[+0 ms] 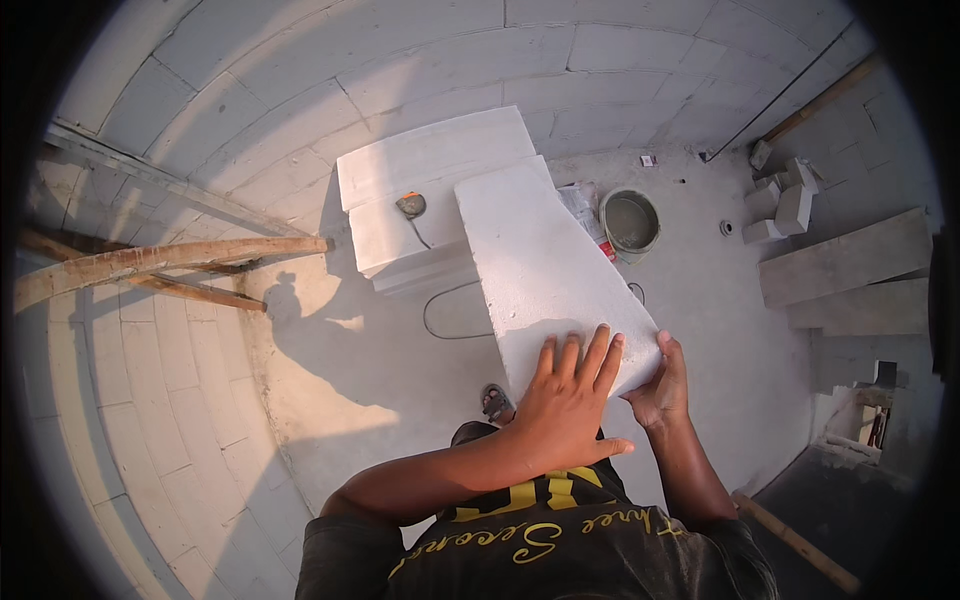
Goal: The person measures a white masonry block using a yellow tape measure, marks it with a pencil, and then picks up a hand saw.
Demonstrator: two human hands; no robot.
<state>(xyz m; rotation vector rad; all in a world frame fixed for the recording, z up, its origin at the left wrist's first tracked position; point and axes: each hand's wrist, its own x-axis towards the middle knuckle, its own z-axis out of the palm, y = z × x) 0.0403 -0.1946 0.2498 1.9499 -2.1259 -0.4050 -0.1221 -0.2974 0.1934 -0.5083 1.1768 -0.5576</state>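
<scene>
A pale aerated concrete block (551, 255) slants away from my body, its far end over the stacked blocks. My left hand (574, 405) lies palm down on its near face, fingers spread and thumb out to the right. At the near right corner, my right hand (664, 386) grips the block's edge, thumb on the upper side; its other fingers are partly hidden beneath. Behind, more pale blocks (442, 157) are stacked against the wall. On the stack sits a black and orange tape measure (410, 204) with a dark strap-like strip beside it.
A bucket (630, 221) of grey material stands beside a crumpled bag (579, 204). A thin cable (426, 315) loops over the floor. Wooden beams (172, 266) jut in from the left. Small block pieces (793, 208) and long slabs (844, 255) lie at the right.
</scene>
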